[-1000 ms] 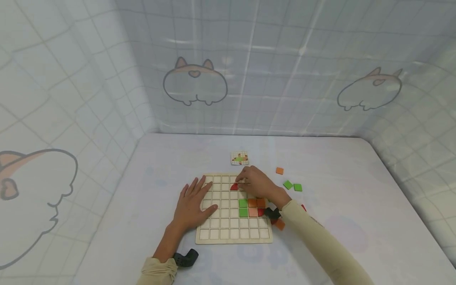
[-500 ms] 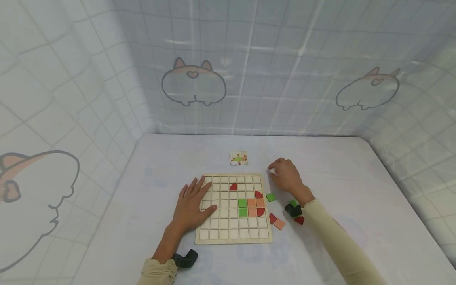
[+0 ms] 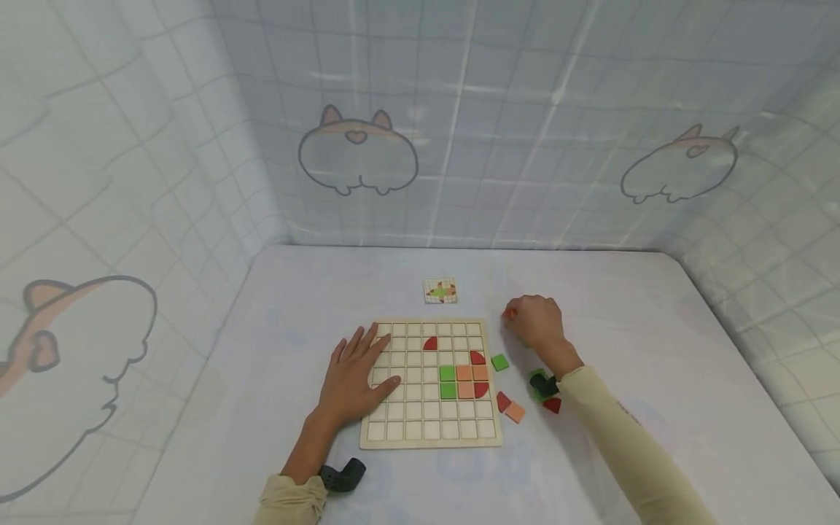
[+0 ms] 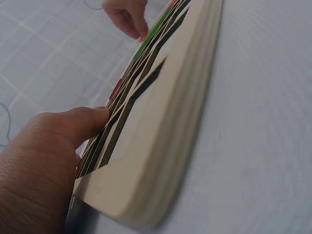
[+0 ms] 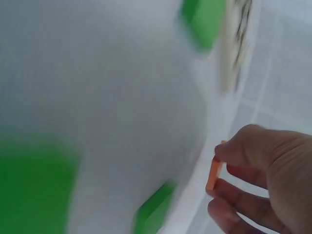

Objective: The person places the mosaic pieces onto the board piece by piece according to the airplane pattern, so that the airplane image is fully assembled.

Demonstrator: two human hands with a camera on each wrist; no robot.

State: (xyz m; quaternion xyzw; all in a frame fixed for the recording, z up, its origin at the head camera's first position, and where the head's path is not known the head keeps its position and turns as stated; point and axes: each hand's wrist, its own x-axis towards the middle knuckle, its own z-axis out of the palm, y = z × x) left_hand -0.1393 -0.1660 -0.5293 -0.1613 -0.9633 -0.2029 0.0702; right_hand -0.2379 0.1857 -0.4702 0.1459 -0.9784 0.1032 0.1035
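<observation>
My left hand (image 3: 354,386) rests flat with spread fingers on the left side of a wooden grid board (image 3: 429,443). In the left wrist view its thumb (image 4: 90,122) touches the board's grid. To the right of the board, my right hand (image 3: 537,322) pinches a thin orange square tile (image 5: 214,173) between thumb and fingertips. Green squares (image 3: 448,382), orange squares (image 3: 464,373) and a red quarter-round tile (image 3: 481,390) lie together in the grid's right half. Another red quarter-round tile (image 3: 477,358) sits just above them, and one more red tile (image 3: 430,343) lies farther up.
A small pattern card (image 3: 440,291) lies behind the board. Loose tiles are scattered along its right side: a green square (image 3: 500,362), a red piece (image 3: 503,402), an orange square (image 3: 515,413), and another red piece (image 3: 552,405) near a green one partly hidden by the right wrist's camera.
My right hand has moved off the board to the right and picked up the orange tile that lay on the table. The left hand has stayed in place.
</observation>
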